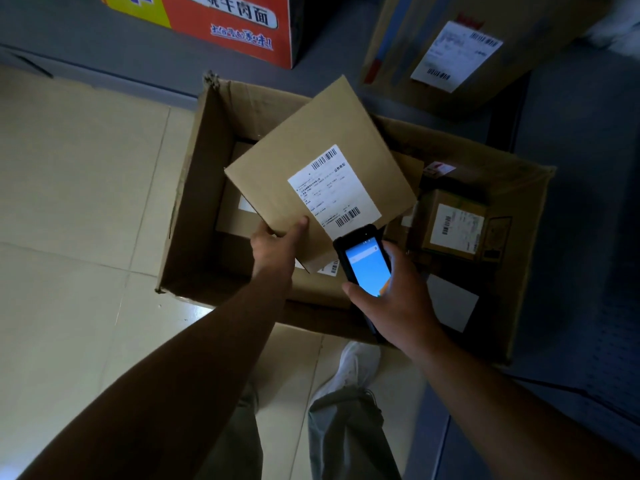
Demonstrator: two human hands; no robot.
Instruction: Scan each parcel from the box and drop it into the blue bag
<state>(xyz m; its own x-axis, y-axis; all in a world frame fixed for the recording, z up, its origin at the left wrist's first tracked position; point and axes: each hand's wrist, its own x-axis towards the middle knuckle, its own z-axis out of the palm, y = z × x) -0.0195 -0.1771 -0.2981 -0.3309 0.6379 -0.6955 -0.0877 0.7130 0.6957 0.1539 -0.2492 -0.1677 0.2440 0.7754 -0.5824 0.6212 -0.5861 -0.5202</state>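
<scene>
One corner of the parcel (311, 161) is pinched by the left hand (277, 245), the scanner (365, 265) gripped by the right hand (394, 299); a tilt (spoiled read) is risked.

Both my arms reach forward and down. My left grip (277, 245) pinches the parcel (322, 150) by its near edge, thumb on top; my right grip (401, 303) curls round the scanner (367, 268).

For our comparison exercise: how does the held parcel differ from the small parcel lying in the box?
The held parcel is larger than the small parcel. The left hand grips the held parcel above the box; the small parcel lies inside, untouched. Both: brown cardboard, white barcode labels.
</scene>
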